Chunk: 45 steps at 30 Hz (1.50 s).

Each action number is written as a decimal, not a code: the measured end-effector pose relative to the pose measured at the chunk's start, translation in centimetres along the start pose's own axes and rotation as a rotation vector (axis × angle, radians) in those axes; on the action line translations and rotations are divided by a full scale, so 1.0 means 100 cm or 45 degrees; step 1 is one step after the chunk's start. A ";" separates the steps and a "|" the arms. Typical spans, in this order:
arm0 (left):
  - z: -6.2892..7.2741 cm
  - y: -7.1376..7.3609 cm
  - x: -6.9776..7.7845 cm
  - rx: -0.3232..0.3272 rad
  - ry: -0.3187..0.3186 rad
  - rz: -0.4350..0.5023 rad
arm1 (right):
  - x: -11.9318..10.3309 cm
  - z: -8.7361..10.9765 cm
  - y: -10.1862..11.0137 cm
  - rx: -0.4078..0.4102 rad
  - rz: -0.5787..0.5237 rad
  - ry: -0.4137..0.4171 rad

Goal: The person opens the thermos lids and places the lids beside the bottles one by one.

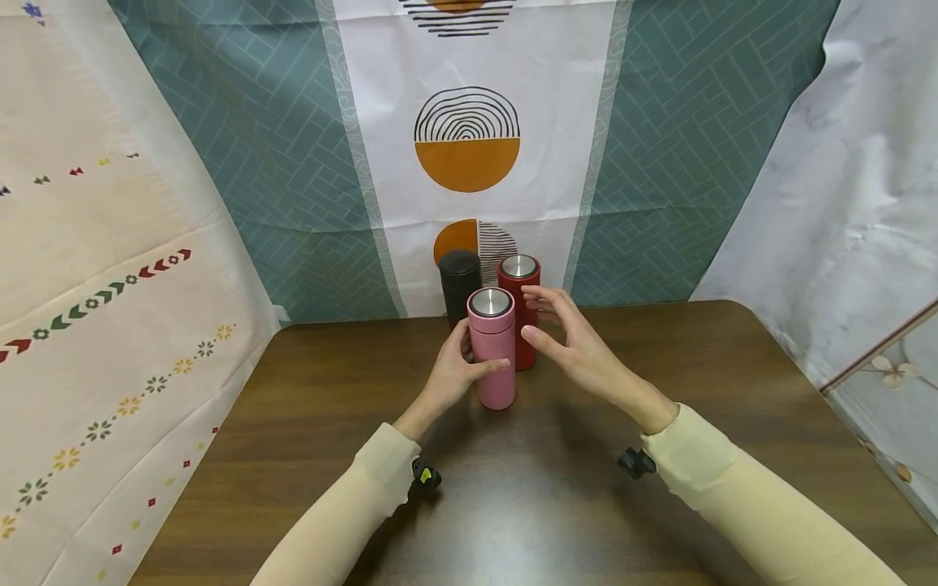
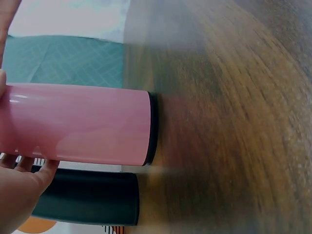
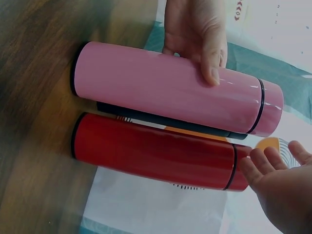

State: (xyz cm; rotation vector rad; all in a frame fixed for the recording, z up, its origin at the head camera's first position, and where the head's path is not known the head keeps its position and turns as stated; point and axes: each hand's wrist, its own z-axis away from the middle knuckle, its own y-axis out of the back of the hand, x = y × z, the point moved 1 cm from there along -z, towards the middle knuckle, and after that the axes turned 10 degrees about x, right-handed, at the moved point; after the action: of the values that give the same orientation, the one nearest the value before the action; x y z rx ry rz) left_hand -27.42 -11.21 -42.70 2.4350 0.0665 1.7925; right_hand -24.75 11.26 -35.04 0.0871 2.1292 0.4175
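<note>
A pink thermos bottle (image 1: 493, 358) with a silver-topped lid stands upright near the middle of the table. My left hand (image 1: 453, 370) grips it from the left, thumb across its front and fingers round the far side. Whether its base touches the table, I cannot tell. Behind it are a black thermos bottle (image 1: 460, 281), partly hidden, and a red thermos bottle (image 1: 526, 313) to the right. My right hand (image 1: 579, 346) is beside the red bottle, fingers spread and relaxed, holding nothing. In the right wrist view those fingers (image 3: 263, 163) overlap the red bottle's lid.
The brown wooden table (image 1: 322, 423) has its far edge just behind the bottles. A patterned cloth (image 1: 469, 65) hangs behind that edge, with a cream embroidered cloth (image 1: 110, 325) at left and a white one (image 1: 850, 220) at right.
</note>
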 end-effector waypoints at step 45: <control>0.018 -0.013 0.029 -0.236 -0.112 0.027 | -0.009 -0.002 0.013 -0.160 -0.237 -0.113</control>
State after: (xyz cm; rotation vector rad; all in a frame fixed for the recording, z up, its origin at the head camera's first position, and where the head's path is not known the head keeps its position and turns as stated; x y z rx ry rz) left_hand -24.77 -9.72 -40.61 2.3870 -0.1280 1.6175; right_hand -24.56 12.21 -33.78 -0.1608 1.9981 0.4280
